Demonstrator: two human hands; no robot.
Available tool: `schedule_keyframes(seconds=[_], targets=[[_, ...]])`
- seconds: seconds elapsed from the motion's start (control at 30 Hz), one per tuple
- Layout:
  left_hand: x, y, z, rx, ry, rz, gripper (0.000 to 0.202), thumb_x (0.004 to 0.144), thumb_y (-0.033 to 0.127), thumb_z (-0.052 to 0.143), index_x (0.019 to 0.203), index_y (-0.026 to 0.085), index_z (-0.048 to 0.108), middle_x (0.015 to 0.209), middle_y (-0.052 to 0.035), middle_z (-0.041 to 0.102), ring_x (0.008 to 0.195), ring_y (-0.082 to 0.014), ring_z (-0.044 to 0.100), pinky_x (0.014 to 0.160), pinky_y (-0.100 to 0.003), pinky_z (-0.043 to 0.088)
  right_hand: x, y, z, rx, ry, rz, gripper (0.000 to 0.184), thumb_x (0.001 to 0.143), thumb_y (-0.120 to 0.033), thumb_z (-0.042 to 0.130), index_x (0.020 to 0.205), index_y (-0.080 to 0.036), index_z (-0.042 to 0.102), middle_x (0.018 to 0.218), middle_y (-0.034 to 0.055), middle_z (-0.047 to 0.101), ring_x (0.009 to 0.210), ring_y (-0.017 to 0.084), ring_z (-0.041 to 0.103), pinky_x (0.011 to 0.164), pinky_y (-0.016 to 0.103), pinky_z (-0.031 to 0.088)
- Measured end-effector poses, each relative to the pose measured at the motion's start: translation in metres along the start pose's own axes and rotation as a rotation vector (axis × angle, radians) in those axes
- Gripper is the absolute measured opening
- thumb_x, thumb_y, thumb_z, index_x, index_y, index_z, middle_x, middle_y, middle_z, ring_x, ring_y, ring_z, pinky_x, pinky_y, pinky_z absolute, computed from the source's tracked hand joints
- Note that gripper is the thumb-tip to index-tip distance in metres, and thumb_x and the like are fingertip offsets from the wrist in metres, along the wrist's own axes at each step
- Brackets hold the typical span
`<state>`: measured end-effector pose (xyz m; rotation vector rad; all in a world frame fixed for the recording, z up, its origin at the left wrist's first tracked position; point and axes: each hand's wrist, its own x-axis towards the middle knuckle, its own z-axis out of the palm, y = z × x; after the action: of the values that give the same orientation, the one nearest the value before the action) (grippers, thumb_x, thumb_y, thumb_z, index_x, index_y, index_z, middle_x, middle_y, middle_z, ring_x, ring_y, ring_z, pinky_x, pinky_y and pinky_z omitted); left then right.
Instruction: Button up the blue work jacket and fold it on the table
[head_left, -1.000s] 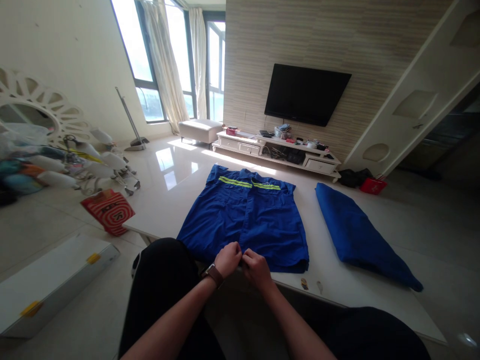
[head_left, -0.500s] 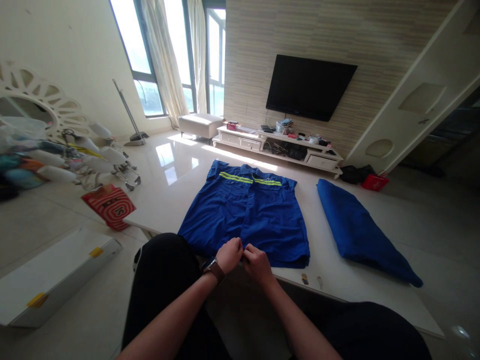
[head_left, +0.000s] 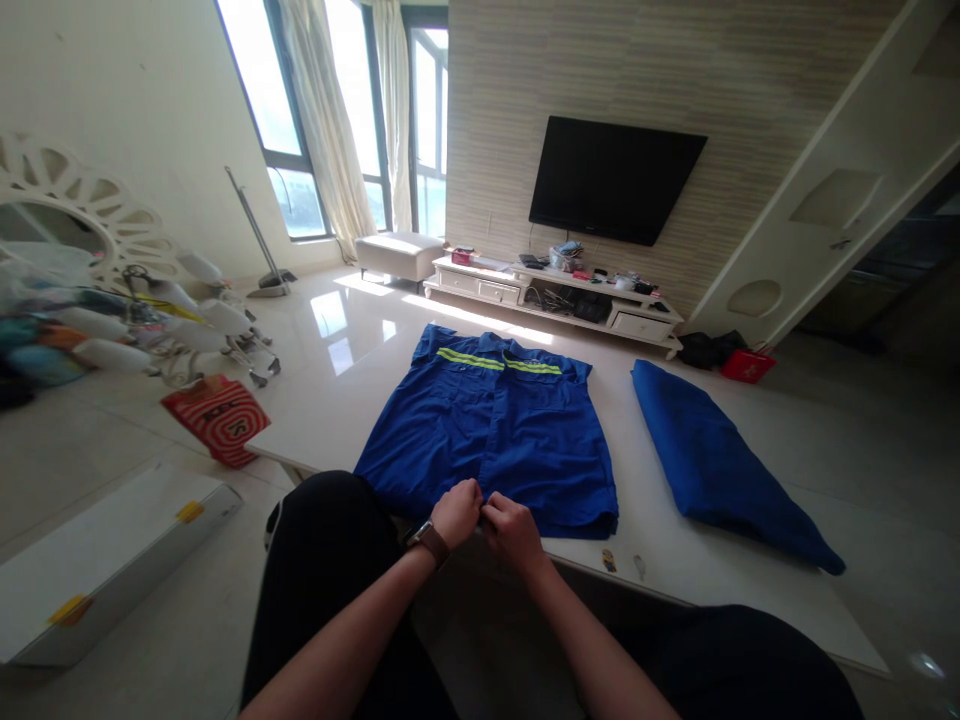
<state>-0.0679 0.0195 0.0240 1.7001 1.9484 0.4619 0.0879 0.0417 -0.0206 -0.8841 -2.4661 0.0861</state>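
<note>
Surface: white glossy worktop, long, running away from the person and to the right of both hands.

Item 1: blue work shirt, spread flat and front up just beyond the hands, collar at the far end, yellow-green reflective bands across the chest. Its near hem lies at the worktop's front edge.

Item 2: left hand, closed, fingers curled on the middle of the shirt's hem. A brown-strapped watch sits on its wrist.

Item 3: right hand, closed, pinching the same hem. It touches the left hand, knuckle to knuckle.

Item 4: folded blue garment, well to the right of the right hand and apart from the shirt.

Item 5: two small objects on the worktop, near the right hand and just off the shirt's near right corner; too small to identify.

Room: black television on a striped wall far beyond the hands, with a cluttered white console under it. A white ottoman stands by the curtained windows. A red patterned bag and a long white box lie on the floor left of the left hand.

Change from half a second earlier: both hands remain clamped on the hem at the same spot, and the shirt and folded garment have not shifted. Only the view has tilted slightly.
</note>
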Motion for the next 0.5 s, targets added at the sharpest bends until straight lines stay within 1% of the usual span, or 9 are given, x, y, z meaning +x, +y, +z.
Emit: schedule_keyframes(seconds=[0.13,0.27,0.4,0.5], targets=[[0.0052,-0.004,0.0045,-0.025,0.004,-0.033,0.02,0.098,0.022,0.044,0.098,0.019,0.064,0.11,-0.0096,0.071,0.096,-0.0216,0.067,0.077,-0.03,0.042,-0.0006,-0.0006,-0.0015,-0.008,-0.014,-0.007,0.016,0.09,-0.011,0.052,0.082,-0.019,0.063,0.086,0.0038,0.06,0.075,0.015,0.054,0.067,0.028,0.033],[0.0071,-0.0046,0.0052,-0.035,0.015,-0.058,0.021,0.099,0.024,0.042,0.096,0.019,0.063,0.108,-0.0092,0.071,0.096,-0.0219,0.067,0.078,-0.03,0.043,-0.0008,-0.0009,-0.0044,0.007,-0.005,0.025,0.018,0.089,-0.01,0.052,0.084,-0.02,0.066,0.087,0.0035,0.06,0.078,0.015,0.055,0.069,0.027,0.034],[0.0031,-0.0025,0.003,0.035,0.046,0.014,0.016,0.096,0.024,0.047,0.102,0.021,0.061,0.108,-0.0067,0.068,0.094,-0.0213,0.067,0.075,-0.029,0.043,-0.0007,-0.0023,-0.0061,-0.014,-0.029,0.013,0.016,0.087,-0.01,0.052,0.082,-0.019,0.064,0.086,0.0035,0.06,0.076,0.015,0.054,0.068,0.027,0.034],[0.0004,-0.0027,0.001,0.069,0.07,0.063,0.016,0.093,0.022,0.051,0.105,0.024,0.061,0.109,-0.0044,0.065,0.088,-0.0195,0.066,0.073,-0.029,0.043,-0.0008,-0.0036,-0.0064,-0.022,-0.031,0.008,0.016,0.087,-0.011,0.051,0.086,-0.019,0.064,0.087,0.0039,0.06,0.077,0.015,0.055,0.068,0.028,0.034]])
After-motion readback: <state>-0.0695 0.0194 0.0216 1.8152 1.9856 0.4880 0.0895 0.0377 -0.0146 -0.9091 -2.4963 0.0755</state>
